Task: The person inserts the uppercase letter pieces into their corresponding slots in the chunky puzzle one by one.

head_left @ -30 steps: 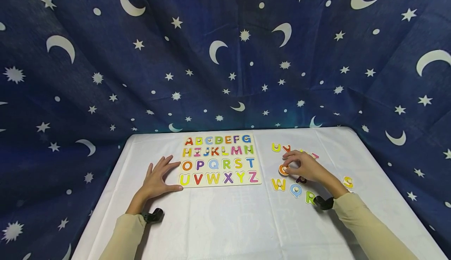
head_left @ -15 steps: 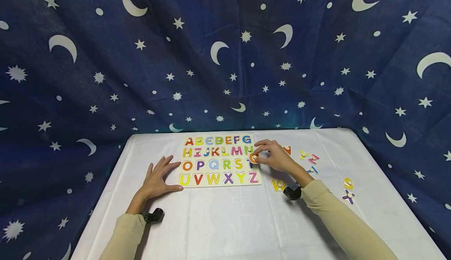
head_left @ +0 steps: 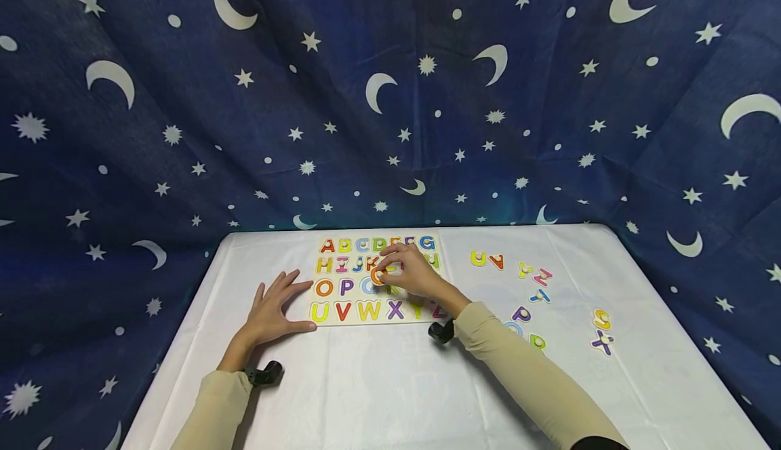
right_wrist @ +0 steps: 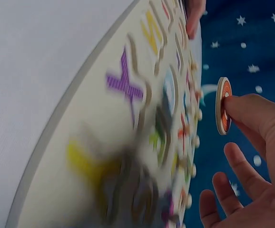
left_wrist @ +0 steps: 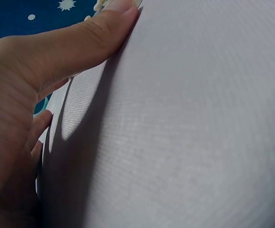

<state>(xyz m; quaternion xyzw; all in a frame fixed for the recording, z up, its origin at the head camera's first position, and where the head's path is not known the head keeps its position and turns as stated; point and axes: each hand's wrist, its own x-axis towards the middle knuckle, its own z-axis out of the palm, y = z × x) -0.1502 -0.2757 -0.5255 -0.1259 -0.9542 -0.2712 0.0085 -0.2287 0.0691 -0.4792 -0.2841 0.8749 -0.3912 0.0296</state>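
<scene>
Holding the orange O piece (head_left: 377,276) pinched in my right hand (head_left: 411,275), I have it above the middle of the alphabet board (head_left: 379,278) — off the surface, as the right wrist view shows. The board's recesses read A to G, H to N, then O, P, Q, and U, V, W, X. My left hand (head_left: 273,308) lies flat with fingers spread on the white tablecloth (head_left: 378,382), thumb at the board's corner. Loose letters — U (head_left: 478,258), V (head_left: 497,261), P (head_left: 521,314), S (head_left: 601,318) — lie well to the right.

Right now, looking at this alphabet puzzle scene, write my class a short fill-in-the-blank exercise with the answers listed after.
1. The right hand holds an orange letter ___ above the puzzle board.
2. The left hand rests flat on the ___ tablecloth.
3. The loose yellow S lies on the ___ side of the board.

Missing words: O; white; right
</scene>
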